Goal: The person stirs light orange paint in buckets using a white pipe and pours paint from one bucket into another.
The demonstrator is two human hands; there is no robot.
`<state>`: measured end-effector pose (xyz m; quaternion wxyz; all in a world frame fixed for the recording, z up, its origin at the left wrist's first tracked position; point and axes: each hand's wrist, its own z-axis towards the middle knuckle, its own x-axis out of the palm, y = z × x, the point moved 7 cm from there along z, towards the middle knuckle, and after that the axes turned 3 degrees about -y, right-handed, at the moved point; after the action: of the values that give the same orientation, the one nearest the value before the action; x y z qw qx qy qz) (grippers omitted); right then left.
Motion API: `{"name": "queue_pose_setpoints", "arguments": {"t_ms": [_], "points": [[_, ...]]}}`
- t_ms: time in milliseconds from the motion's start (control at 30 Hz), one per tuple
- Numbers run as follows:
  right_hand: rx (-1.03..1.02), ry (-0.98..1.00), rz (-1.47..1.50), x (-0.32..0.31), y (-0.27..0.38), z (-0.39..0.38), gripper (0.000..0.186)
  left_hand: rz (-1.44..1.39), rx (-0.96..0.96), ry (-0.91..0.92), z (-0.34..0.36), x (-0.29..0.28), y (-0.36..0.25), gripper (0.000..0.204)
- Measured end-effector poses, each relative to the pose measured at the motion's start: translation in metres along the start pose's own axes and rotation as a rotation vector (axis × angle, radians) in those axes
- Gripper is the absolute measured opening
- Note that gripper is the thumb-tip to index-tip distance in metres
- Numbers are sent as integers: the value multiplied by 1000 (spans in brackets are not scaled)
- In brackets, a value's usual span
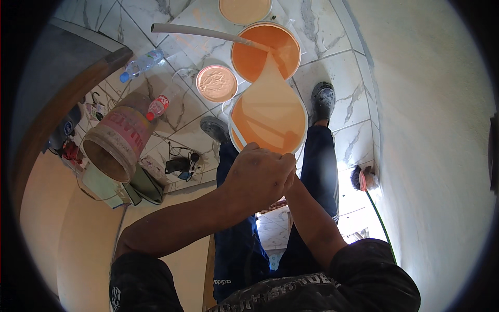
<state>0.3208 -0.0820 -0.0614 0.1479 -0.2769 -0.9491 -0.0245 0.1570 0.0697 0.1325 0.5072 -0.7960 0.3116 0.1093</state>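
Between my legs, a bucket of cream-orange liquid (267,122) is tilted away from me, pouring a broad sheet into a second bucket (249,60) beyond it. A pale pipe (202,31) rests slanting into that second bucket. My left hand (252,177) is closed at the near rim of the tilted bucket. My right hand (286,177) is closed beside it, partly hidden behind the left. A round pinkish lid or shallow tub (217,83) lies left of the buckets on the tiles.
Plastic bottles (140,66), a large dirty bucket (112,143) and black cables (181,166) are on the left. A curved dark edge (52,125) borders that side. A pale wall (431,156) and a brush-like head on a green pole (369,184) are at right. Another round container (244,8) is at top.
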Motion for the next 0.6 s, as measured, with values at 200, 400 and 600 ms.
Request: {"name": "queue_pose_setpoints", "arguments": {"t_ms": [200,400,600], "points": [[12,5,8,-3,-6,-3,46,-6,5,0,1,-1,1,15],[16,6,12,-3,-10,-4,46,-12,-10,14,1,-2,3,16],[18,8,10,-6,-10,-4,46,-8,-3,9,2,-2,2,15]]}}
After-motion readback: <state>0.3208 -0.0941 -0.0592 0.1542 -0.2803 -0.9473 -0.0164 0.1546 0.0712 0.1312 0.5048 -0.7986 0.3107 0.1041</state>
